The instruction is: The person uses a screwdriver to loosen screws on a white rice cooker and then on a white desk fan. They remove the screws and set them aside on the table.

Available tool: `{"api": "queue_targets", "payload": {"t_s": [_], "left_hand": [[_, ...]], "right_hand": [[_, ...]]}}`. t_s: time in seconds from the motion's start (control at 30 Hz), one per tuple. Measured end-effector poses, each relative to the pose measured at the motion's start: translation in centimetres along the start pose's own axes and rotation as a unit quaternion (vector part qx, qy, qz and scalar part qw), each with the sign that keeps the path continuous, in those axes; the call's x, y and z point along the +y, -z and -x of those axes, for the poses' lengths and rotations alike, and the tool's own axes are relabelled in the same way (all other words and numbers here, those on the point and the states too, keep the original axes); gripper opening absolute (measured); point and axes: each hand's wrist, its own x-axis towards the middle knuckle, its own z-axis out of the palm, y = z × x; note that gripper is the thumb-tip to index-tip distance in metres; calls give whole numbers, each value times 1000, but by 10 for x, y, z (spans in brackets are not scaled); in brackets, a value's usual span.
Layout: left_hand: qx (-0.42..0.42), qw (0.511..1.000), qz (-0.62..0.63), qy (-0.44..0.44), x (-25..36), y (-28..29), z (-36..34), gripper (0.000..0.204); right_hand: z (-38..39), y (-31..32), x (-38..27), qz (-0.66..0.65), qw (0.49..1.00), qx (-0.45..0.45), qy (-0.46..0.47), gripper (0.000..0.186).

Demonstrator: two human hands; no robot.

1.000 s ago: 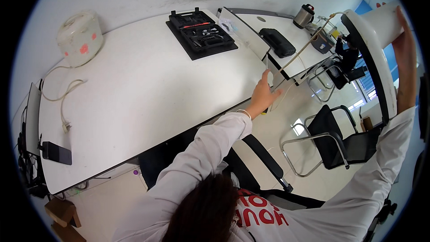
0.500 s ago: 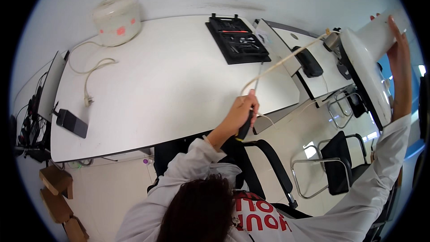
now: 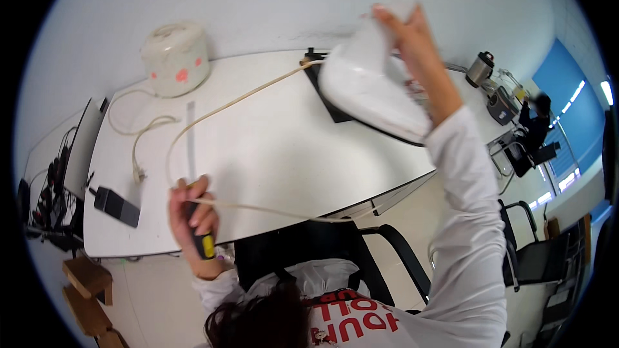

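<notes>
A large white appliance part (image 3: 374, 93), smooth and rounded like a housing or lid, is being held up in the air above the far right part of the white surface (image 3: 271, 154). The right hand (image 3: 406, 32) is gripping it at its upper end, fingers (image 3: 387, 13) clenched around the narrow top, with the white-sleeved arm stretching up from the lower right. A pale beige cord (image 3: 238, 100) is running from near that part in a long loop across the surface and back toward the person.

The left hand (image 3: 192, 212) is hovering at the near edge of the surface, fingers closed around a screwdriver with a black and yellow handle (image 3: 203, 241); the cord is passing over or through this hand as well, though whether the fingers are pinching it cannot be told.

Behind the raised part, a black tray (image 3: 329, 100) is lying on the surface, mostly hidden. At the far left corner a white rice cooker with red markings (image 3: 175, 58) is sitting, its own pale cable (image 3: 138, 135) curling toward the front. A dark flat device (image 3: 116, 206) is lying near the left front edge, with a monitor (image 3: 80, 148) standing just beyond it. A black office chair (image 3: 335, 245) is sitting below the person, and cardboard boxes (image 3: 87, 283) are resting on the floor at lower left.
</notes>
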Motion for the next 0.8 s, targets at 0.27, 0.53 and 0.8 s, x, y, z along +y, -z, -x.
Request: {"api": "queue_targets", "payload": {"t_s": [0.27,0.53,0.8], "left_hand": [[149,982,-39,-112,78,42,-21,22],[319,855,-365,-185,95,57,-39,17],[350,784,-489,-154,88,64,-61,18]], "right_hand": [[27,-113,73,-6,1000,4,-15,70],[61,-174,155,-138,987,14,-78,68],[62,-188,173,-98,989,29,-105,64]]}}
